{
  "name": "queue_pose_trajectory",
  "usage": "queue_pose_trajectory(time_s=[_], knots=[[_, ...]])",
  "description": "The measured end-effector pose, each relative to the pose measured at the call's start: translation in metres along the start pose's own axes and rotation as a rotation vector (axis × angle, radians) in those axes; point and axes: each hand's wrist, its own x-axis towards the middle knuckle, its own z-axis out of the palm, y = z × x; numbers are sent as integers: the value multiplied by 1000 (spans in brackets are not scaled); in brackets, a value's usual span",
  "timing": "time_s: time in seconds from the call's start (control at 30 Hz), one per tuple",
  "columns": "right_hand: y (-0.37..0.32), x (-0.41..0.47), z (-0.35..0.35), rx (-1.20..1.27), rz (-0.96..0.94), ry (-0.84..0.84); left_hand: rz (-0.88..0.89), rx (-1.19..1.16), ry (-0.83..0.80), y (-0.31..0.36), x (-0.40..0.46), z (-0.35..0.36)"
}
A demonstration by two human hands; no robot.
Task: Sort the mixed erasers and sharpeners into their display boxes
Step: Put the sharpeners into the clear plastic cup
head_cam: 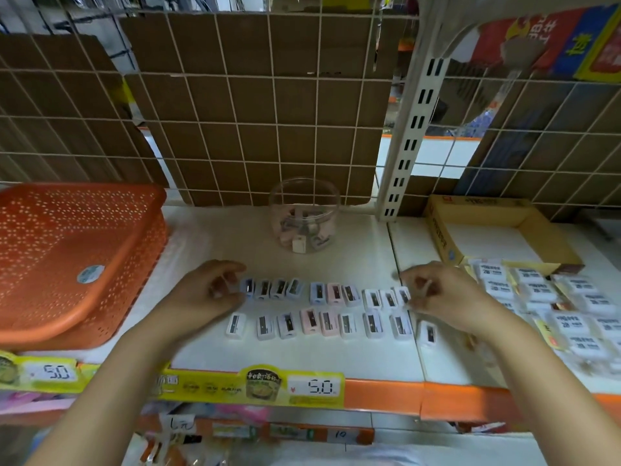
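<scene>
Two rows of small sharpeners (319, 307), white, blue and pink, lie on the white shelf (302, 351). My left hand (215, 287) is at the left end of the back row, its curled fingertips against a blue sharpener (248, 288); blur hides whether it grips. My right hand (437, 294) is at the right end of that row, fingers curled over a white sharpener (402, 295). A clear jar (304, 215) behind the rows holds a few small pieces. Wrapped white erasers (544, 297) lie in a pile at the right, in front of a yellow cardboard display box (443, 237).
An upturned orange perforated basket (74, 260) fills the shelf's left side. A wire grid backed with cardboard (255, 112) closes the rear, with a slotted white upright (413, 129). The shelf's front edge carries orange trim and price labels (316, 386).
</scene>
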Motion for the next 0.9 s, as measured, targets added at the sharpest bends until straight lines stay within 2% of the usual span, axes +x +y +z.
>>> queue_pose_trajectory(time_s=[0.07,0.23,0.4,0.5,0.63,0.77,0.9], knots=[[0,0,0,-25,7,-16,6,30,-5,-2,1,2],[-9,0,1,-65,35,-76,48,297,-88,0,10,6],[-11,-1,2,-112,16,-44,88,368,-61,0,14,7],[-13,-2,0,-104,25,-2,96,346,7,1,11,7],[-29,-8,-2,-68,-83,100,118,154,115,25,2,8],[-63,-28,-1,53,-263,152,262,60,174,59,-9,12],[-85,-38,6,104,-378,157,394,31,146,81,-19,19]])
